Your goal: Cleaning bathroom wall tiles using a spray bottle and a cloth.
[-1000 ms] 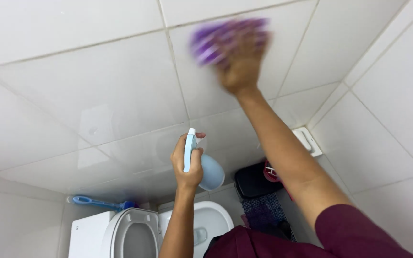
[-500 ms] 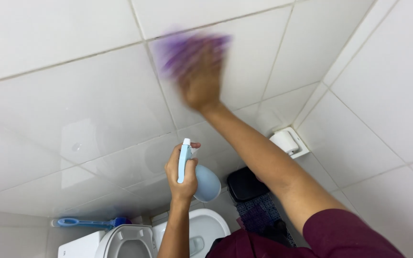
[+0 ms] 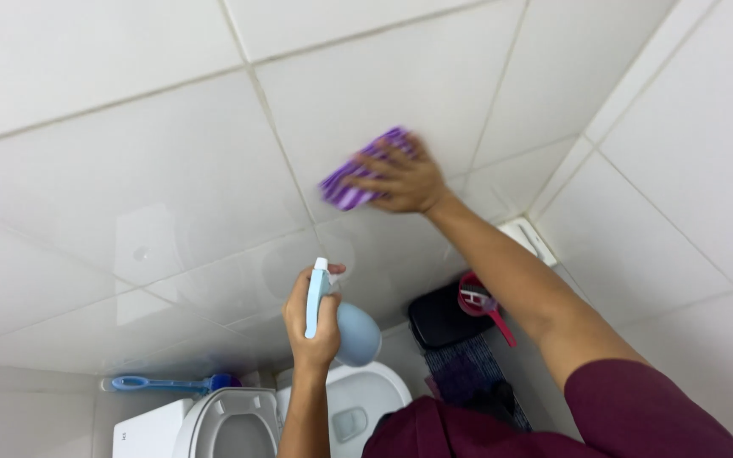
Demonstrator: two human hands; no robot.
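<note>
Purple striped cloth [image 3: 358, 174]: pressed flat against white wall tile [image 3: 129, 170] under right hand [image 3: 405, 180], fingers spread over it. Blue spray bottle [image 3: 341, 318]: upright in left hand [image 3: 311, 318], fingers wrapped round its neck. Below: toilet [image 3: 239, 424], blue brush [image 3: 163, 384].

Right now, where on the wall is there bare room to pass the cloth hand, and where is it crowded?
Bare white tile spreads left of the purple cloth under the right hand, and above it. Below, it is crowded: the left hand holds a blue spray bottle over the toilet, a blue brush lies left, a black bin right.
</note>
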